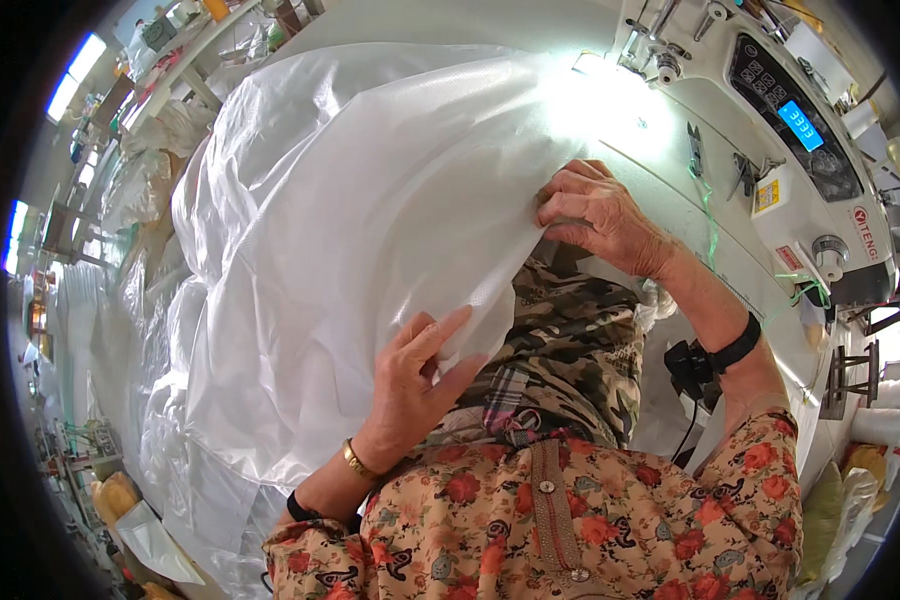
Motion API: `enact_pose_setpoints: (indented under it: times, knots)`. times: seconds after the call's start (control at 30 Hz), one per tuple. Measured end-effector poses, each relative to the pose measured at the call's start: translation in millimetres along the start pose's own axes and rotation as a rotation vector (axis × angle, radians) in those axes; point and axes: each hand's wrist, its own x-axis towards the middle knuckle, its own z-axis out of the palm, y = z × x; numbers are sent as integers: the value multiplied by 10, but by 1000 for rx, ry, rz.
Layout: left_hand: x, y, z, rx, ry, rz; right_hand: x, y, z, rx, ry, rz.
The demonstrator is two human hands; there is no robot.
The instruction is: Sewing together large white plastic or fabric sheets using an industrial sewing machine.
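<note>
A large translucent white plastic sheet (350, 230) spreads over the table and hangs down toward my lap. At its right edge, near the lit sewing area, my right hand (602, 215) is closed with curled fingers on the sheet's border. My left hand (420, 375) lies against the lower part of the sheet, thumb and index finger apart, with nothing gripped between them. Up and to the right of my right hand stands a white sewing machine (770, 190), its lamp glaring on the sheet and hiding detail near the needle.
Dark thread snips (695, 150) lie on the machine bed, with green thread (712, 225) trailing beside them. A black device (688, 368) with a cable sits by my right forearm. White thread cones (890, 415) stand at the far right. Bagged plastic (140, 190) crowds the left side.
</note>
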Motion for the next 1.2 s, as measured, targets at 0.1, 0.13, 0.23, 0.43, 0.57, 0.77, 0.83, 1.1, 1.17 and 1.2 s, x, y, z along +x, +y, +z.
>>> enact_pose_setpoints:
  times: [0.1, 0.13, 0.23, 0.43, 0.57, 0.77, 0.83, 1.1, 1.17, 1.2]
  knots:
    - [91, -19, 24, 114, 49, 61, 21, 8, -21, -37, -61, 18]
    - [121, -24, 24, 113, 62, 79, 34, 12, -27, -36, -62, 16]
    - [186, -36, -5, 204, 45, 166, 68, 17, -33, -30, -53, 16]
    - [201, -8, -100, 301, -7, 216, 141, 129, -127, -86, -80, 24]
    - [174, 0, -152, 143, 44, 165, 187, 292, -220, -157, -75, 77]
    - [213, -103, -232, 59, -79, 155, 242, 573, -303, -279, -47, 117]
    - [235, -136, -236, 27, -87, 154, 252, 693, -333, -292, -23, 120]
    - [301, -122, -42, 9, -241, 228, 210, 963, -408, -405, 18, 273]
    - [344, -80, 130, 78, -268, 316, 202, 938, -387, -426, 118, 288]
    - [376, -60, 213, 82, -284, 380, 197, 918, -363, -444, 161, 343]
